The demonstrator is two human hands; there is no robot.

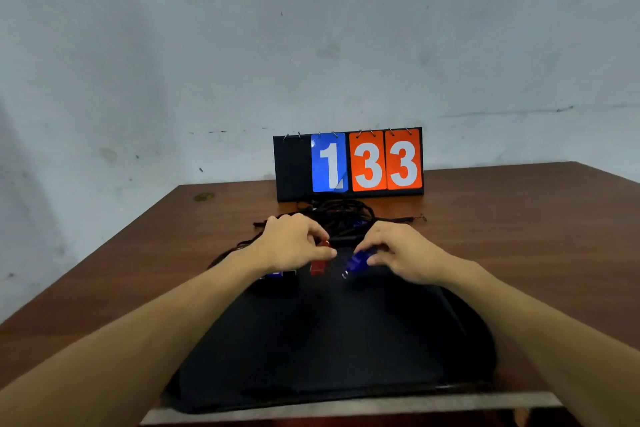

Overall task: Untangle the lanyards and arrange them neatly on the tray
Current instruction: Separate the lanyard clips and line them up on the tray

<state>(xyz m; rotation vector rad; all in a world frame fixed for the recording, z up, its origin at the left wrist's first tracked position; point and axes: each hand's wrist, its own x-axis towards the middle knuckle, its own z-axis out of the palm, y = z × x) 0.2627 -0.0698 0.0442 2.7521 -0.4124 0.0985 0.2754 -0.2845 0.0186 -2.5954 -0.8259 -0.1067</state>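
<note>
Pinching a red whistle [320, 258] in left hand [294, 244], right hand [401, 253] pinching a blue whistle [356, 262], both above black tray [329, 340], tangled lanyards [341, 215] on table [519, 236] behind hands, before scoreboard [348, 163].

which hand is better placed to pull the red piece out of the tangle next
Left, probably. The left hand already pinches the red piece, with the cord pile just beyond it. The right hand is busy holding the blue piece.
</note>
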